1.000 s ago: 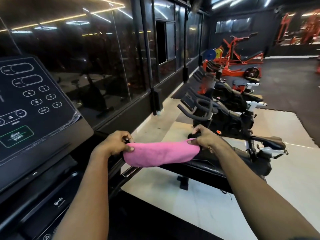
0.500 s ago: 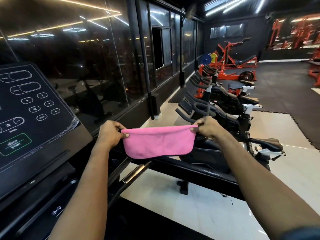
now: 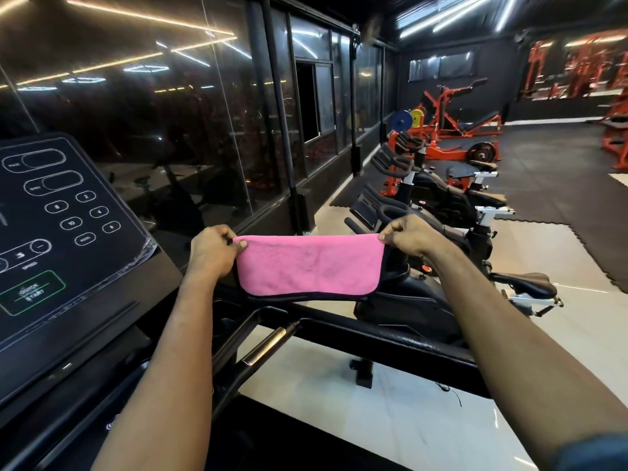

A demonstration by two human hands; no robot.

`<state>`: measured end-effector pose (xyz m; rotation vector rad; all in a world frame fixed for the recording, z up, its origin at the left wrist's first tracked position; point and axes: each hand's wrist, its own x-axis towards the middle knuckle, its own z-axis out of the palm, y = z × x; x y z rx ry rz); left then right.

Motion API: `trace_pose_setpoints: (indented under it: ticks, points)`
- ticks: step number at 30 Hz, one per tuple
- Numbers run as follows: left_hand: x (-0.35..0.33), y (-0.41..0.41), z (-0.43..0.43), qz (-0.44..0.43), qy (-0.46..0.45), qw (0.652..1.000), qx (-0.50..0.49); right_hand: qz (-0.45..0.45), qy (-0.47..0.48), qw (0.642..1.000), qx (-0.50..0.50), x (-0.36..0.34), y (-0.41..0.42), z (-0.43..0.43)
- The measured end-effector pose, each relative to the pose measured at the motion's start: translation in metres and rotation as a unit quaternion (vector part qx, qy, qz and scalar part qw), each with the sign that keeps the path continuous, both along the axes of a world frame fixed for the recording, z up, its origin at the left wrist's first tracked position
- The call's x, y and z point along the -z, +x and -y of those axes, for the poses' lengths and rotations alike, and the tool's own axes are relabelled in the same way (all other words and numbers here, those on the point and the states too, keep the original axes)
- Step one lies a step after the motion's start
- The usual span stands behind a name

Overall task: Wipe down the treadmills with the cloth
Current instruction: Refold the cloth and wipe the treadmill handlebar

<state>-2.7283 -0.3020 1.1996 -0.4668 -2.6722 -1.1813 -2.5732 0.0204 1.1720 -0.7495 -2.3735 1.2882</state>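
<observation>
The pink cloth (image 3: 307, 265) hangs stretched in the middle of the frame, between both hands: the left hand (image 3: 212, 251) pinches its upper left corner, the right hand (image 3: 409, 234) its upper right, above the treadmill (image 3: 71, 232) rail.

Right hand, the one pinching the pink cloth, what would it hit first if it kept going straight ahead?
Probably the handlebars of the nearest exercise bike, just beyond the right hand; depth is unclear in this single view.
</observation>
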Motion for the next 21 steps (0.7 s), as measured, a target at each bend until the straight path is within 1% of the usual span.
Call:
trace_pose_setpoints:
  ticks: [2,5,9,11,16,19,21]
  points:
    - [0.001,0.004,-0.001,-0.014,0.01,1.0,0.02,-0.024,-0.002,1.0,0.017,0.004,-0.001,0.001]
    - [0.001,0.014,-0.001,-0.028,0.051,0.997,0.046,-0.098,-0.034,0.995,0.014,0.01,0.0,0.002]
    - [-0.003,0.025,0.001,-0.102,0.127,0.984,0.069,-0.246,-0.052,0.967,0.031,0.007,0.009,0.013]
    - [-0.005,0.023,0.003,-0.116,0.137,0.981,0.077,-0.281,-0.062,0.957,0.03,0.003,0.011,0.018]
    - [-0.004,0.016,0.007,-0.084,0.115,0.986,0.083,-0.225,-0.1,0.969,0.01,0.006,0.01,0.017]
    - [0.001,0.013,0.009,-0.067,0.127,0.985,0.101,-0.217,-0.137,0.966,0.014,0.011,0.013,0.016]
    - [0.004,0.013,0.011,-0.073,0.134,0.983,0.099,-0.213,-0.138,0.967,0.012,0.01,0.018,0.017]
